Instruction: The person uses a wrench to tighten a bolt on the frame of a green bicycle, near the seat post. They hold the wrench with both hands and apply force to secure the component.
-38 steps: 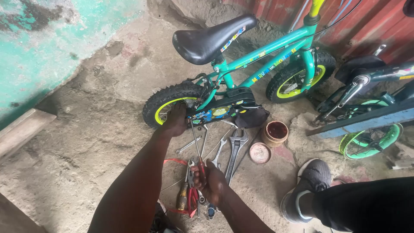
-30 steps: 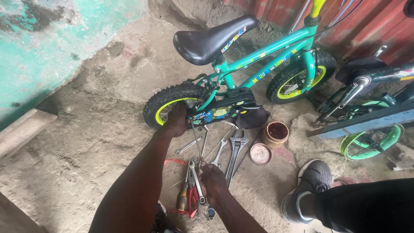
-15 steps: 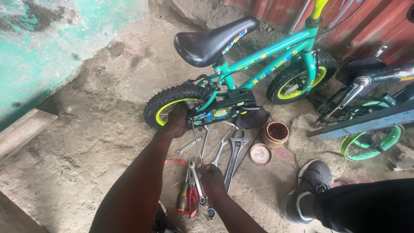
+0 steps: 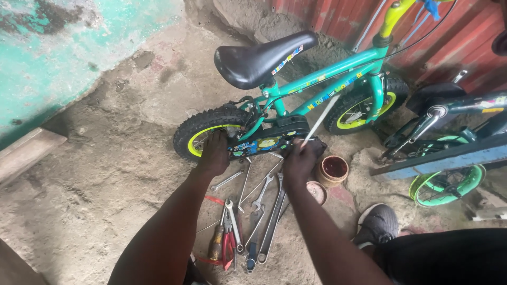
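Observation:
A small green children's bicycle (image 4: 317, 79) with a black saddle (image 4: 259, 55) stands on the dirt ground. My left hand (image 4: 214, 154) presses on its rear tyre (image 4: 203, 126). My right hand (image 4: 300, 158) is closed around a thin pale metal rod (image 4: 321, 120), which slants up across the frame by the chain guard (image 4: 269, 138). Several spanners and red-handled pliers (image 4: 248, 216) lie spread on the ground between my forearms.
A small open tin (image 4: 333, 170) and its lid (image 4: 317, 191) sit right of my right hand. My grey shoe (image 4: 376, 224) is at the lower right. A second bicycle (image 4: 449, 137) leans at the right. A red corrugated wall (image 4: 449, 37) stands behind.
My right hand has left the pile of tools on the ground and risen to the chain guard, now holding the thin rod. My left hand stays on the rear tyre.

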